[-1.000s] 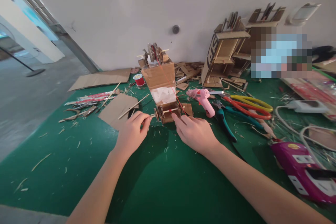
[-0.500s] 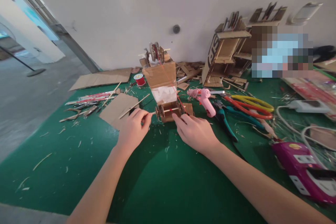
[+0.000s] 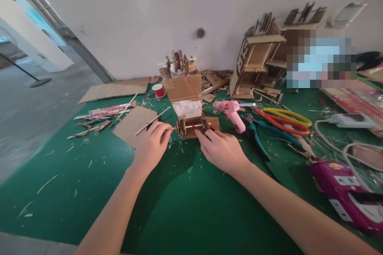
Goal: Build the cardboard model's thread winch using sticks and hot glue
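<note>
At the foot of the cardboard model [image 3: 179,89], the left hand [image 3: 151,145] pinches a thin wooden stick [image 3: 172,128] jutting leftward; the right hand [image 3: 223,149] rests at the lower right corner, though I cannot tell whether it grips. Red thread [image 3: 191,87] slants up to a cardboard pulley [image 3: 178,60]. The model stands on the green table [image 3: 185,215], near a pink glue gun [image 3: 234,116].

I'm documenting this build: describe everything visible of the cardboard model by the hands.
The cardboard model stands on the green table, brown with a whitish patch on its front. On top, discs sit between cardboard supports; a red thread slants from them down to the right. Below, a pale stick crosses an open box section, red at its middle, with lower discs at both sides. The left hand pinches a stick end at the model's left; the right hand is at its lower right, exact contact unclear.
</note>
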Demonstrator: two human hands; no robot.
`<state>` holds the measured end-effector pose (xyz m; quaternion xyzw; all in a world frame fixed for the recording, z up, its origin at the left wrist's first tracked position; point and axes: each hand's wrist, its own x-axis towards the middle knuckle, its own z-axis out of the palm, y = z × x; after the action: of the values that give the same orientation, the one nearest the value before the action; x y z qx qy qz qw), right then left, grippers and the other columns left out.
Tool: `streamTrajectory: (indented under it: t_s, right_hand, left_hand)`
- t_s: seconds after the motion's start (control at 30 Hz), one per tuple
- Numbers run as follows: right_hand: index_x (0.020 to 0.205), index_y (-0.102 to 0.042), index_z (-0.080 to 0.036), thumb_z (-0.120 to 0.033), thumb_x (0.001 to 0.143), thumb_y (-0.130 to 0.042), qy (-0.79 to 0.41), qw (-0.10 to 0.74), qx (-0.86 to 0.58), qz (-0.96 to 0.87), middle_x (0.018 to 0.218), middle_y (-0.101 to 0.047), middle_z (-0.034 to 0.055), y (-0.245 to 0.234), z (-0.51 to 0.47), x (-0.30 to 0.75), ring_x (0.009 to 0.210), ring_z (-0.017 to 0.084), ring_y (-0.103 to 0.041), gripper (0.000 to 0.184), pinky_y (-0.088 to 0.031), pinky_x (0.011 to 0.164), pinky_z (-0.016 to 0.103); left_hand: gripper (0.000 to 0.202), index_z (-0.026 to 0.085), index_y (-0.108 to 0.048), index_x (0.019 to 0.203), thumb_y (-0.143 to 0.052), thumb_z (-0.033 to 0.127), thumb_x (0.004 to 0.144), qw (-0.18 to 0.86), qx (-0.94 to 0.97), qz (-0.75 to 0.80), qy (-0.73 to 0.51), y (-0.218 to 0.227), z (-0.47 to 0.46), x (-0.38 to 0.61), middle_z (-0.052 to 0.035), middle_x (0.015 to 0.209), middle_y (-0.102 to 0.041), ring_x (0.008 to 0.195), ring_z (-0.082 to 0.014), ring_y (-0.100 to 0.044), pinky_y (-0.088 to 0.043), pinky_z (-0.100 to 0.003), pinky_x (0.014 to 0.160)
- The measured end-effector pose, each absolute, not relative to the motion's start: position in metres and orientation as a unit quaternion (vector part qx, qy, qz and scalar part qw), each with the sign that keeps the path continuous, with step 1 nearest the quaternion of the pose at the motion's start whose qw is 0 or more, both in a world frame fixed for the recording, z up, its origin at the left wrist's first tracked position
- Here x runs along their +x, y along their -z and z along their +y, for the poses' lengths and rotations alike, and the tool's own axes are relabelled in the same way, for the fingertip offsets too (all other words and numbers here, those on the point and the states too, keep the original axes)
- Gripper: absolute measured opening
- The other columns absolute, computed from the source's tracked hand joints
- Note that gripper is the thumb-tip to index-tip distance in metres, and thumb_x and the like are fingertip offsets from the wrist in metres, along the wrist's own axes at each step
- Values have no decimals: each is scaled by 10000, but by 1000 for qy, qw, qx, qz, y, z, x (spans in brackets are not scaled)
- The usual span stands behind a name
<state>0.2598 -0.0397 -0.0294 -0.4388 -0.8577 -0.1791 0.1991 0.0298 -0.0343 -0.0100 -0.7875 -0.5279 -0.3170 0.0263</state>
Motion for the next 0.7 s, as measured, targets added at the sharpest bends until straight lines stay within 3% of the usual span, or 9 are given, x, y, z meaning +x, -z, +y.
streamTrajectory:
  t_s: [0.33, 0.7]
  right_hand:
    - [1220, -617, -155, -195, 888, -461, 174, 197, -443, -857, 859, -684, 57, 29, -40, 260, 682, 146, -617, 370, -320, 521, 284]
    - [1197, -625, -157, -200, 893, -466, 181, 211, -434, -857, 855, -677, 32, 31, -39, 260, 676, 143, -605, 346, -333, 530, 299]
  left_hand:
    - [148, 195, -612, 942, -471, 237, 938, 33, -784, -526, 329, 7, -35, 31, -24, 927, -641, 788, -132, -608, -478, -238, 680]
    - [194, 193, -651, 1011, -480, 254, 943, 17, -779, -543, 315, 13, -28, 26, -29, 951, -657, 845, -158, -623, -483, -287, 770]
